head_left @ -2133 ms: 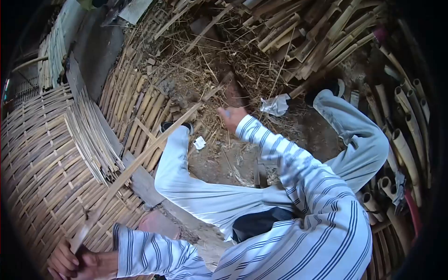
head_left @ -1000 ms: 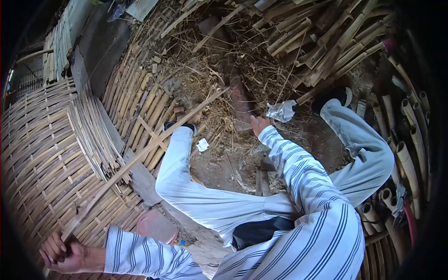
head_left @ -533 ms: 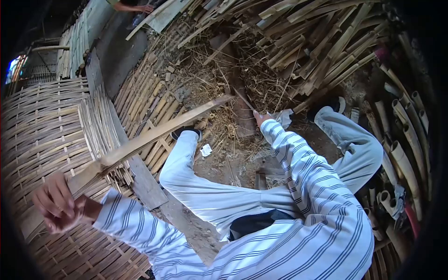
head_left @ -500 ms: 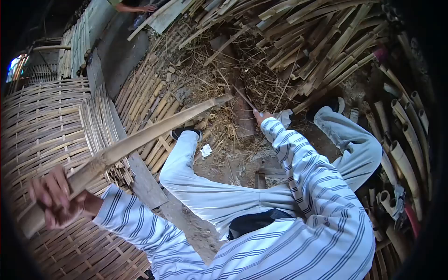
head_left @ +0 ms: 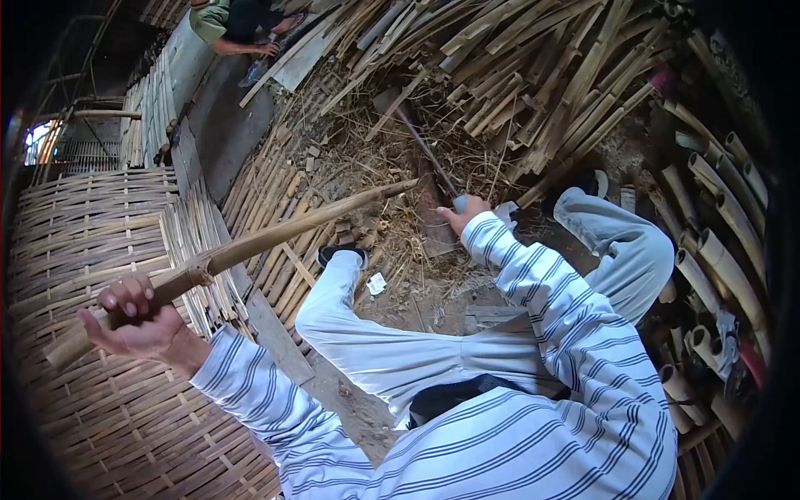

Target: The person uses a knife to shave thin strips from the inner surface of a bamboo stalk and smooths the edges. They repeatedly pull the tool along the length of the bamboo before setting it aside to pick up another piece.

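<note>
1. A woven bamboo mat (head_left: 92, 250) is filling the left of the view, its flat strips interlaced; a bundle of thin loose splints (head_left: 196, 250) is lying across its right edge.
2. The left hand (head_left: 133, 321) is hovering over the mat with its fingers (head_left: 125, 300) curling fully round the near end of a long bamboo strip (head_left: 250, 242); the grip is looking firm, thumb underneath; the sleeve behind it is white with dark stripes.
3. The bamboo strip is slanting up and to the right from that hand, passing over the splints and a row of split bamboo laid flat on the ground (head_left: 267, 200); its far tip is reaching the dry shavings (head_left: 375, 158) just beside the right hand.
4. Another person (head_left: 233, 21) is crouching at the top left, well apart, one hand on pale boards.
5. The person's left leg in pale trousers is bending across the middle, a dark shoe (head_left: 342, 252) resting near a scrap of paper (head_left: 377, 283) on the dirt.
6. The right hand (head_left: 462, 212) is closing round the handle of a long knife (head_left: 425, 150), probably a blade, though it is thin and hard to make out; it is pointing up and left into the shavings.
7. A heap of split bamboo lengths (head_left: 542, 58) is piling up behind; round bamboo tubes (head_left: 717, 250) are lying along the right edge.
</note>
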{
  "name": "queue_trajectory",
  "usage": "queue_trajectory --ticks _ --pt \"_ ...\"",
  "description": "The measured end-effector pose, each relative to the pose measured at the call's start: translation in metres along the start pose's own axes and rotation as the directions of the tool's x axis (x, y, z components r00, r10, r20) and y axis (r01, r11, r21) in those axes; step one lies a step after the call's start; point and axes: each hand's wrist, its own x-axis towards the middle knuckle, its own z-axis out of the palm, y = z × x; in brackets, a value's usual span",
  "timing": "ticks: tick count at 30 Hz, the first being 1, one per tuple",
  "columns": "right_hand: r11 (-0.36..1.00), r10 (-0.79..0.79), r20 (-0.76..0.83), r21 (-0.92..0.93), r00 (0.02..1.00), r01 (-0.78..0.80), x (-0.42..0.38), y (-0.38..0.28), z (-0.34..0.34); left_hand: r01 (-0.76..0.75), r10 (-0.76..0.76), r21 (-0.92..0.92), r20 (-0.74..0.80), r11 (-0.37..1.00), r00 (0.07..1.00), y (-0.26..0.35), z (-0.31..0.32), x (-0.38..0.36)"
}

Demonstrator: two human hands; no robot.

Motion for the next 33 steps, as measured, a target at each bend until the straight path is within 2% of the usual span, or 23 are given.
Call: queue_trajectory --ticks 1,4,6,8,9,10,13,16,17,18,20,21,22,24,25,27,28,29,30,32,33 --pt "0.998 0.025 0.053 0.064 0.998 -0.028 0.000 -0.001 0.006 -0.080 0.094 0.115 -0.127 0.990 0.987 -0.003 0.017 -0.006" --pt "0.986 -0.138 0.092 0.109 0.986 0.127 -0.013 -0.009 0.033 -0.162 0.162 0.017 0.035 0.987 0.986 -0.008 0.008 -0.010" --pt "0.954 -0.288 0.105 0.116 0.952 0.276 -0.035 -0.047 0.023 -0.181 0.180 0.019 0.060 0.983 0.982 -0.007 0.013 -0.013" --pt "0.837 -0.481 -0.012 0.293 0.877 0.463 -0.066 -0.080 0.017 -0.182 0.179 0.019 0.102 0.983 0.979 -0.007 0.009 -0.012" --pt "0.822 -0.504 0.030 0.324 0.863 0.469 -0.072 -0.091 0.024 -0.173 0.173 -0.013 0.145 0.985 0.974 -0.007 0.008 -0.010" --pt "0.805 -0.528 0.066 0.355 0.846 0.475 -0.075 -0.101 0.028 -0.178 0.176 0.000 0.117 0.984 0.977 -0.007 0.010 -0.009" --pt "0.764 -0.618 0.053 0.275 0.784 0.584 -0.084 -0.125 0.020 -0.179 0.177 0.024 0.076 0.984 0.981 -0.007 0.014 -0.009" --pt "0.768 -0.640 0.063 0.066 0.766 0.637 -0.027 -0.091 0.064 -0.170 0.166 0.046 0.071 0.984 0.983 -0.006 0.007 -0.010" --pt "0.908 -0.418 0.105 0.057 0.902 0.414 0.021 -0.054 0.109 -0.181 0.181 0.078 0.004 0.980 0.983 -0.005 0.008 -0.014" --pt "0.986 -0.167 0.133 0.043 0.977 0.163 0.057 -0.022 0.142 -0.141 0.141 -0.013 0.140 0.990 0.980 0.000 0.004 -0.014" --pt "0.982 -0.188 0.074 0.004 0.979 0.189 0.043 -0.007 0.121 -0.028 0.112 -0.205 0.408 0.978 0.906 -0.003 -0.003 -0.011" --pt "0.943 -0.331 0.041 0.038 0.943 0.330 0.022 -0.026 0.103 -0.062 0.114 -0.160 0.345 0.985 0.932 -0.003 0.004 -0.009" --pt "0.923 -0.306 0.071 0.265 0.949 0.278 -0.002 -0.049 0.075 -0.029 0.077 -0.140 0.347 0.990 0.935 0.002 -0.003 -0.009" --pt "0.831 -0.515 0.063 0.285 0.855 0.479 -0.032 -0.085 0.041 -0.031 0.106 -0.201 0.370 0.979 0.923 -0.010 -0.008 0.009" --pt "0.847 -0.471 0.050 0.306 0.881 0.436 -0.023 -0.086 0.046 0.088 0.048 -0.261 0.474 0.961 0.879 -0.007 -0.018 0.014" --pt "0.876 -0.364 0.068 0.365 0.929 0.316 -0.023 -0.075 0.082 -0.061 0.096 -0.122 0.308 0.991 0.947 -0.009 -0.015 0.002" --pt "0.926 -0.264 0.077 0.301 0.961 0.230 -0.010 -0.060 0.102 -0.144 0.152 -0.052 0.217 0.988 0.964 -0.009 -0.015 -0.004" --pt "0.961 -0.169 0.066 0.232 0.983 0.149 0.015 -0.037 0.122 -0.154 0.165 -0.068 0.191 0.986 0.968 -0.010 -0.023 -0.006" --pt "0.984 -0.067 0.048 0.170 0.997 0.057 0.029 -0.027 0.129 -0.075 0.124 -0.173 0.292 0.982 0.948 -0.004 -0.026 -0.006" --pt "0.974 -0.107 0.164 0.214 0.981 0.071 0.027 -0.035 0.108 0.116 0.078 -0.351 0.492 0.929 0.867 -0.007 -0.030 -0.002" --pt "0.971 -0.123 0.093 0.216 0.988 0.101 0.015 -0.043 0.104 0.064 0.074 -0.284 0.447 0.957 0.892 -0.006 -0.037 0.004"
